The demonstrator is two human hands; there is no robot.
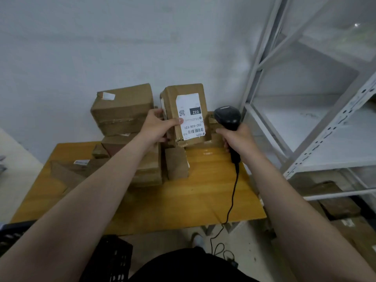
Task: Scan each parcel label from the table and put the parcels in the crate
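My left hand (pixel 157 127) holds a brown cardboard parcel (pixel 183 92) upright above the table, its white label (pixel 191 117) facing me with "032" printed on it. My right hand (pixel 237 139) grips a black handheld barcode scanner (pixel 226 117) just right of the parcel, the scanner head level with the label. The scanner's cable (pixel 233 192) hangs down over the table edge to the floor. Several more brown parcels (pixel 124 110) are stacked on the wooden table (pixel 203 200) behind my left arm. A black plastic crate (pixel 109 259) stands on the floor at bottom left.
White metal shelving (pixel 317 123) stands close on the right, with cardboard boxes (pixel 337 204) on the floor beneath it. A grey wall backs the table. A small upright parcel (pixel 176 163) stands mid-table. A pale surface edge (pixel 14 159) shows at far left.
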